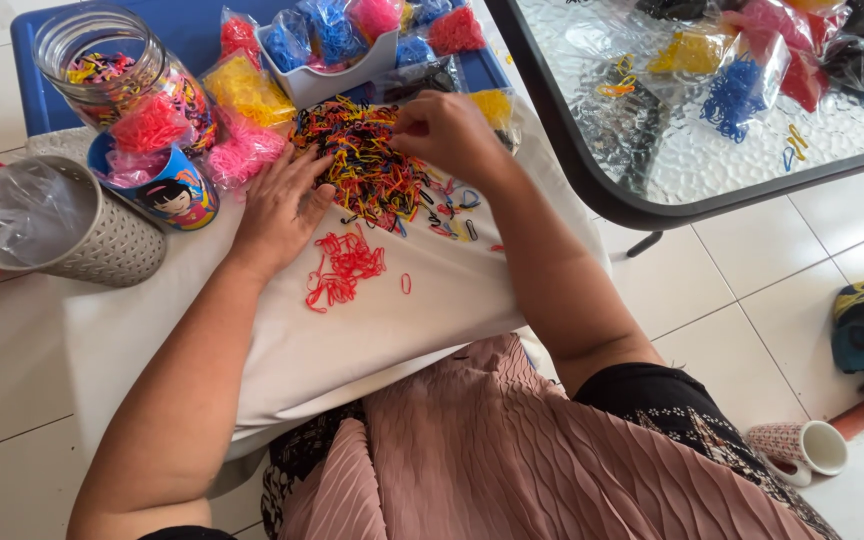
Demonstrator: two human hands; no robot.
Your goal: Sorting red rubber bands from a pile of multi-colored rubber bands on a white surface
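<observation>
A single head-worn camera looks steeply down from close above the white cloth-covered surface (372,330), facing forward over the person's lap; a glass table (652,190) sits right of that surface.

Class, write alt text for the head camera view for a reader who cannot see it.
A person's left hand and right hand sort a mixed pile of small elastic bands on a white cloth, red bands set apart below; a glass jar stands at upper left.

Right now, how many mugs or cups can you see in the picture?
2. A blue cartoon mug stands left of the left hand, stuffed with pink bands. A patterned mug lies on the floor tiles, lower right. Others may be hidden.
</observation>
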